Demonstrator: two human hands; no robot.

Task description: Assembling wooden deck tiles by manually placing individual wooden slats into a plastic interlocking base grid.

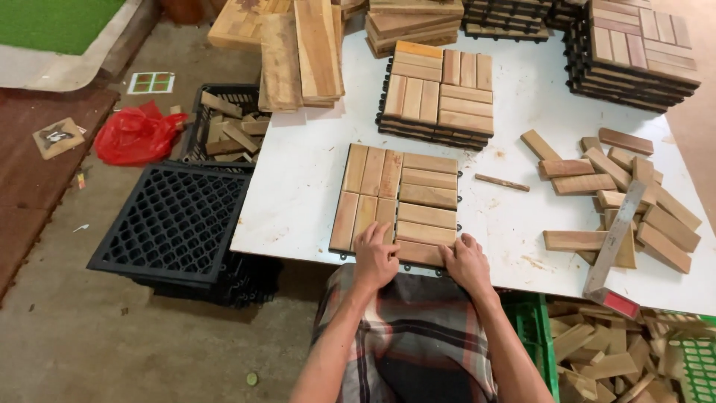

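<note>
Left hand [375, 257] and right hand [466, 261] both flat, fingers spread, pressing near edge of one wooden deck tile [397, 201] on white table [298, 186]. Loose slats [619, 198] right, one tile stack [440, 93] behind. Two black plastic grids [175, 224] left, red bag [134, 134], concrete floor [97, 343].

Matt bare-wood slat tile [399, 205] (black plastic grid beneath) on smooth white tabletop [298, 186].

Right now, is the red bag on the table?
No, the red bag lies on the floor, left of the white table.
</note>
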